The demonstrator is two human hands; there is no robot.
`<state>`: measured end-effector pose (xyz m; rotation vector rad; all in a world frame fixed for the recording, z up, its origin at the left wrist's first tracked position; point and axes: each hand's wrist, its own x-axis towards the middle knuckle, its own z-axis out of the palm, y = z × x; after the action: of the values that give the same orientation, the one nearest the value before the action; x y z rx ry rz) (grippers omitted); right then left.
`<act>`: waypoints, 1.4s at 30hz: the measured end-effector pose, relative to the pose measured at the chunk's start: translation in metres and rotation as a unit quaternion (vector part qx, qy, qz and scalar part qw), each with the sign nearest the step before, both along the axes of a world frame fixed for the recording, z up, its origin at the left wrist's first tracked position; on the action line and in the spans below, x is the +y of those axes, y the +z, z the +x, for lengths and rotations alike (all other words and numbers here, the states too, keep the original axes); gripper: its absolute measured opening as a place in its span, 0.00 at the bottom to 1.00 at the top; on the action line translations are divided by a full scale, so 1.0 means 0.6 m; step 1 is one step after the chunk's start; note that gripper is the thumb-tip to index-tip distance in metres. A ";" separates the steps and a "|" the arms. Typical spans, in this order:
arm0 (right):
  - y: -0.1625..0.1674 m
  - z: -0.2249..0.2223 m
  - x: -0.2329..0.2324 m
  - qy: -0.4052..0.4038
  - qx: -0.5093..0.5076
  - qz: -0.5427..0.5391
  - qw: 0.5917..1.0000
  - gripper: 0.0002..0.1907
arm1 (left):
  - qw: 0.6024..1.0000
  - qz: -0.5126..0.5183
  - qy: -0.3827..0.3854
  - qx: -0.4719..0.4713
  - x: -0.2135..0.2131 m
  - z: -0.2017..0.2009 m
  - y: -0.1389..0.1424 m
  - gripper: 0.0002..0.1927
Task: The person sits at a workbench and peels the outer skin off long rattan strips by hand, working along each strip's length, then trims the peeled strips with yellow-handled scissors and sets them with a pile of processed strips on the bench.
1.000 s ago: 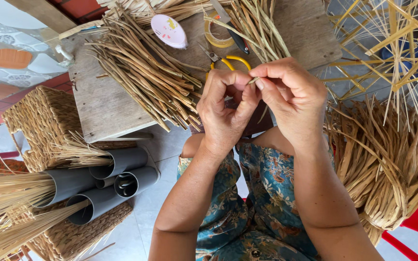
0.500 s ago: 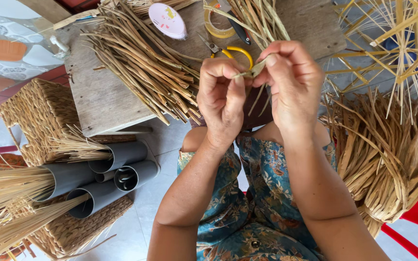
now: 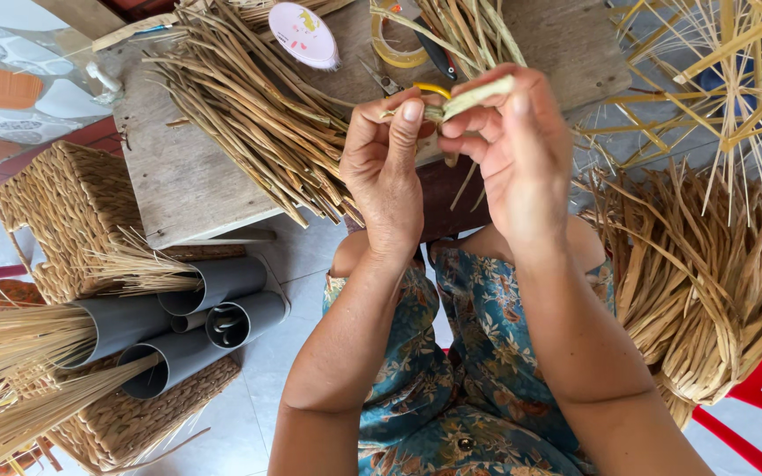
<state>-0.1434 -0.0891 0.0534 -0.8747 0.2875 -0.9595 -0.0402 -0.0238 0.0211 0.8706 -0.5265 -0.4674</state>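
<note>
Pinching one pale green straw strip between them, the left hand and right hand are only starting, with the straw pile on the counter waiting.

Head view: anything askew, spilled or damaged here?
Nothing damaged or spilled. The loose reed pile overhangs the front edge of the wooden board, but looks settled. Both hands, left hand and right hand, pinch one pale strip between them. Grey pipes lie on their sides holding straw.

Both forearms are bare — no sleeves, watch or rings on the left hand or right hand. The lap wears teal trousers printed with cream-and-orange flowers — loose, lightweight cloth.
</note>
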 end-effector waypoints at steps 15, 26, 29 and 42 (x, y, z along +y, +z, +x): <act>-0.046 0.013 -0.001 -0.126 0.007 -0.137 0.983 0.10 | 0.937 0.137 0.108 -0.302 0.011 0.002 0.011 0.32; -0.048 0.000 -0.014 -0.100 -0.050 -0.057 0.992 0.07 | 0.928 0.126 0.025 -0.348 0.013 0.003 0.030 0.36; -0.054 0.007 -0.006 -0.090 -0.021 -0.093 0.991 0.08 | 0.925 0.143 0.062 -0.348 0.004 0.001 0.021 0.19; -0.054 0.032 0.001 -0.092 0.073 -0.270 0.956 0.16 | 0.979 0.087 0.046 -0.179 -0.011 0.009 -0.006 0.12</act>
<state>-0.1240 -0.0887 0.0210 -1.4433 0.2378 -1.1725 -0.0346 -0.0302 0.0174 1.1520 -0.7806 -0.2744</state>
